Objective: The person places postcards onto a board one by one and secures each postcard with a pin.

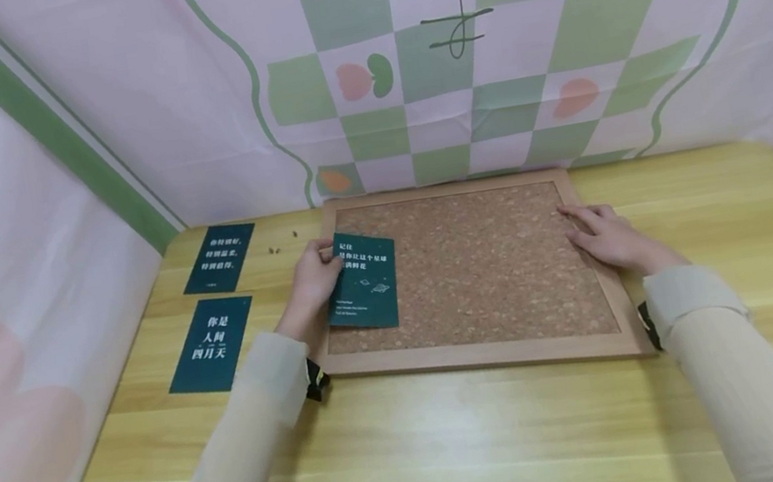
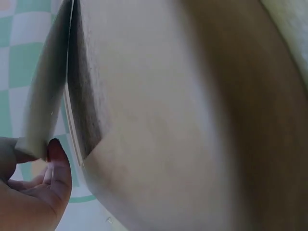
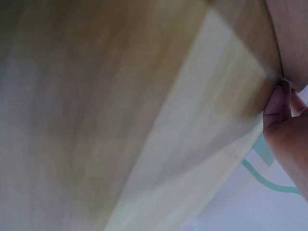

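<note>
A dark green card (image 1: 369, 298) with white writing and small planet drawings is pinched at its upper left edge by my left hand (image 1: 314, 279). It lies over the left part of a wood-framed cork board (image 1: 491, 275). In the left wrist view the card (image 2: 48, 91) stands slightly off the board, held between thumb and fingers of the left hand (image 2: 41, 187). My right hand (image 1: 611, 239) rests its fingertips on the board's right frame; in the right wrist view the right hand (image 3: 288, 120) touches the board's edge.
Two more dark green cards, an upper card (image 1: 219, 259) and a lower card (image 1: 211, 345), lie left of the board. Several tiny dark pieces (image 1: 274, 250) sit near the wooden table's (image 1: 420, 455) back edge. A checkered cloth (image 1: 444, 122) hangs directly behind the board.
</note>
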Demonstrator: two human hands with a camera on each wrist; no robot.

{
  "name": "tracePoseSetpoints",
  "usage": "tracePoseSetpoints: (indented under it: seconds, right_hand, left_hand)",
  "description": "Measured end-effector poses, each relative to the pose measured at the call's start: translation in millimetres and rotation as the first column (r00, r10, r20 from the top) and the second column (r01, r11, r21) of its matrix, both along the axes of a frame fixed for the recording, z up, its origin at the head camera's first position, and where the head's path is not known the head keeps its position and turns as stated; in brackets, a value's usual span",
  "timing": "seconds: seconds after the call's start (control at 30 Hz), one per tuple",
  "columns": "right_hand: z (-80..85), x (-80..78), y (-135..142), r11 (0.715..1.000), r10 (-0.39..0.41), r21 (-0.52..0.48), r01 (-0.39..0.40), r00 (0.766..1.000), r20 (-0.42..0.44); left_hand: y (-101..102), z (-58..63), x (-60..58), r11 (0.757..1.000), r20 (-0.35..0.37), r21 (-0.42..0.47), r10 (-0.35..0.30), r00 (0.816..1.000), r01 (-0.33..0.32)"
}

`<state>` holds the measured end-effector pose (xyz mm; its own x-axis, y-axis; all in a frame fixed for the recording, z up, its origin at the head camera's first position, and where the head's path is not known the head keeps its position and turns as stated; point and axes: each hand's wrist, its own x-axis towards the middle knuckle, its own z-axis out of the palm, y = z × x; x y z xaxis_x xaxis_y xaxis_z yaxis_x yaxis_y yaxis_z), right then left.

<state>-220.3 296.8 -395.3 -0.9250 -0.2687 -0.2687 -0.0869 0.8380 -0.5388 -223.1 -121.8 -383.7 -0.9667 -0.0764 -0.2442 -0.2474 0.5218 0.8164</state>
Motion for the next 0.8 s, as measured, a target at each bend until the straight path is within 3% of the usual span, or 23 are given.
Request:
tracePoseSetpoints:
  seconds: [0.8]
  right_hand:
    - [-0.8,-0.3,0.0,1.0,0.002,-0.006,-0.002,1.0,-0.006]
  left_hand:
    - [-2.0,-9.7,3.4,0.988,-0.052,-0.148,-0.047,0.998,0.039]
